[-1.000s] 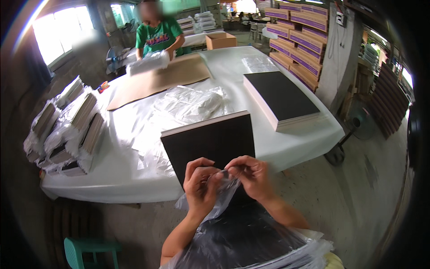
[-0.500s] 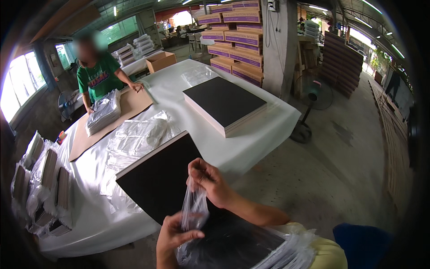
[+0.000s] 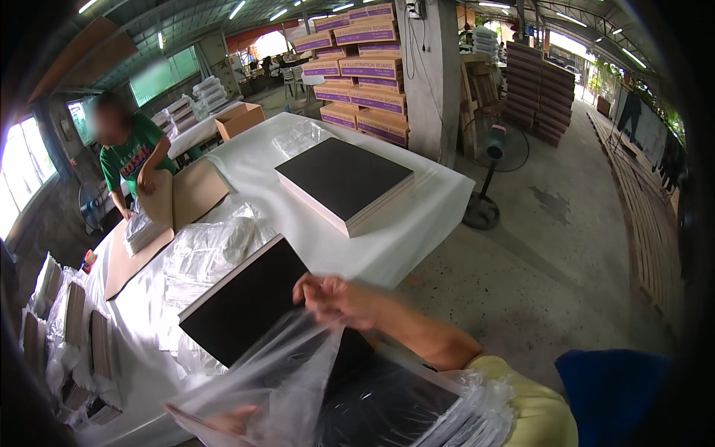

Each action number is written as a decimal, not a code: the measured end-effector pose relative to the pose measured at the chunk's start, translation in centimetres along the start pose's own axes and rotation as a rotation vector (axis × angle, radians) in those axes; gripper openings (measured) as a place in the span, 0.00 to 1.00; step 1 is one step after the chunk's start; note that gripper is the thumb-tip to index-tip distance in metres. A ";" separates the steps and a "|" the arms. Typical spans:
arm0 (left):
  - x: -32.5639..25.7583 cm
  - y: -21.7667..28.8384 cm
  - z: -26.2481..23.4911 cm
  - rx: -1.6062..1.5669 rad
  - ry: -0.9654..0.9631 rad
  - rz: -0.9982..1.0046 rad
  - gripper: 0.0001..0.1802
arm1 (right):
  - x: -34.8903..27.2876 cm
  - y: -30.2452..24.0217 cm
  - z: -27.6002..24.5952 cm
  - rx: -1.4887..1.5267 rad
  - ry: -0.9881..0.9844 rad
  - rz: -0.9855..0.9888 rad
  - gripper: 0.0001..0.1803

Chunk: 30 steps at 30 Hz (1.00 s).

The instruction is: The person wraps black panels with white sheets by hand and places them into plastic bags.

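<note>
**Warehouse worktop, bag held open**

White-covered worktop [image 3: 417,223] carries a black board stack [image 3: 344,182]. Right hand [image 3: 335,298] pinches the clear plastic bag [image 3: 287,380] over a black board [image 3: 249,302]; left hand [image 3: 223,423], fingers closed, grips its lower edge.

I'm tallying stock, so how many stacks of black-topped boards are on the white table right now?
2. One stack of black boards lies mid-table, toward the right edge; a second black board stack sits at the near edge, just beyond the right hand, partly hidden by the clear plastic bag.
</note>
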State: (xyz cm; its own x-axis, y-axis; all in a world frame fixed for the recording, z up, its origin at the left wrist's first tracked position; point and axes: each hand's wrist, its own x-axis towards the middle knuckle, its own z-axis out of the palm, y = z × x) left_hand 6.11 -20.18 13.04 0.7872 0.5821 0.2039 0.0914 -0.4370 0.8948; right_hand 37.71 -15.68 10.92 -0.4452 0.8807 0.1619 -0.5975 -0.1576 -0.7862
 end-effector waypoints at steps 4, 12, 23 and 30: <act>0.4 -0.6 1.0 -0.051 0.033 -0.058 0.26 | -1.2 3.7 0.2 -0.343 -0.606 0.295 0.26; 0.9 -1.9 3.7 -0.127 0.045 -0.184 0.28 | -0.3 0.7 1.5 0.361 -0.223 -0.252 0.24; 0.2 -1.6 1.6 -0.086 0.253 -0.105 0.32 | -1.0 3.3 -3.3 0.213 -0.512 -0.111 0.27; 0.1 -1.8 0.9 -0.088 0.552 -0.071 0.34 | -2.9 3.9 -0.2 -0.335 -0.154 0.311 0.17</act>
State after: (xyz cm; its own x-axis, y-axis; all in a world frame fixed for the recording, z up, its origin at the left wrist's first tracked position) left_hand 6.60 -19.97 11.12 0.3430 0.8907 0.2984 0.0631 -0.3388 0.9387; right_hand 36.85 -18.73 7.27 -0.6777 0.7340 -0.0448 -0.1835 -0.2279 -0.9562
